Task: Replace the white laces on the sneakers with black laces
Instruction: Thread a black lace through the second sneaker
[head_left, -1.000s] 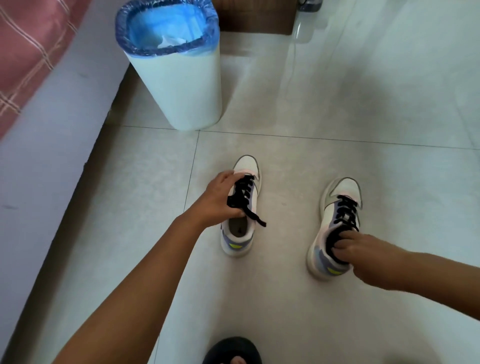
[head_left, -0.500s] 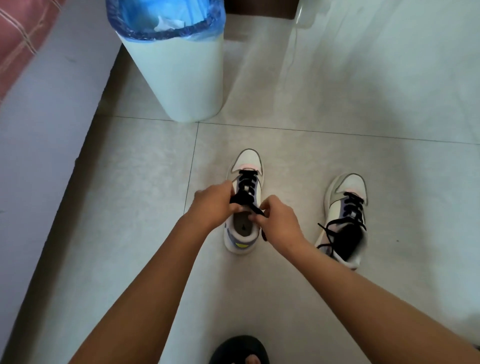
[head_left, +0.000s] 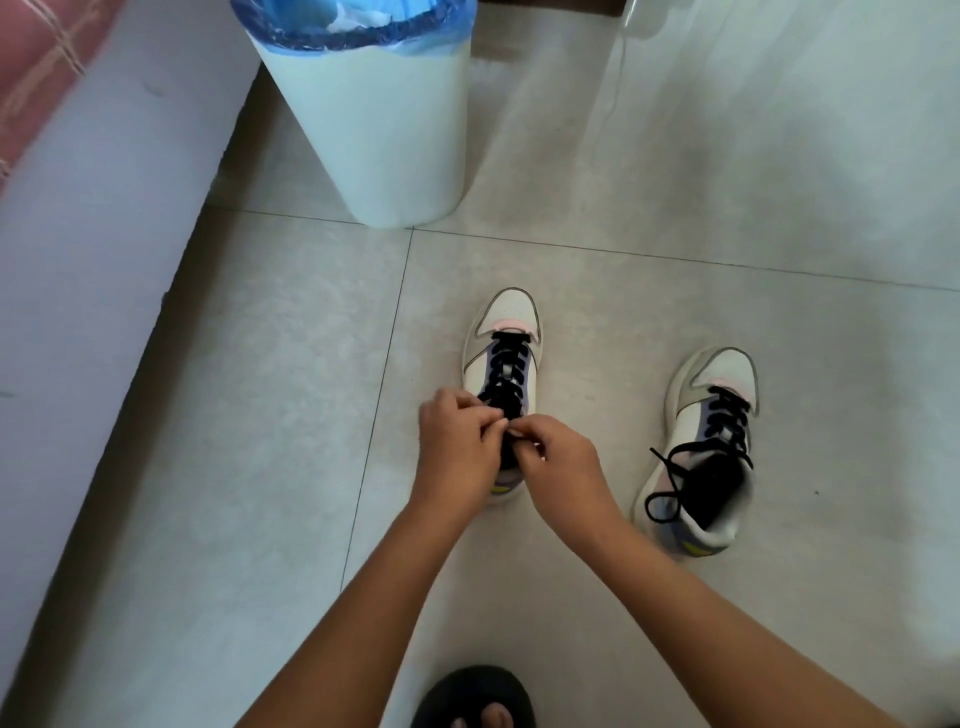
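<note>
We had reached the tying stage on the sneaker (head_left: 503, 358) under our hands: its black lace (head_left: 506, 371) was already threaded up the eyelets just beyond our fingertips, and no white lace was in sight. Our left hand (head_left: 457, 447) and right hand (head_left: 558, 460) met knuckle to knuckle over the tongue, fingers curled in as if each pinched a lace end (the ends themselves were hidden, so we could not tell exactly what each held). We judged the next move to be crossing the ends and drawing a knot snug, which called for even tension from both sides so the shoe would not skid.

Well off to the side of our right hand lay the second sneaker (head_left: 709, 447), also laced in black, its loose ends (head_left: 667, 486) looping onto the floor and not yet tied.

The surface was pale glossy floor tile (head_left: 291, 415) with a grout line just beside our left wrist. Beyond both hands stood a pale bin (head_left: 379, 135) with a blue liner; a low grey ledge (head_left: 78, 260) ran far out past our left arm, and a dark slipper (head_left: 472, 696) sat back between our forearms.
</note>
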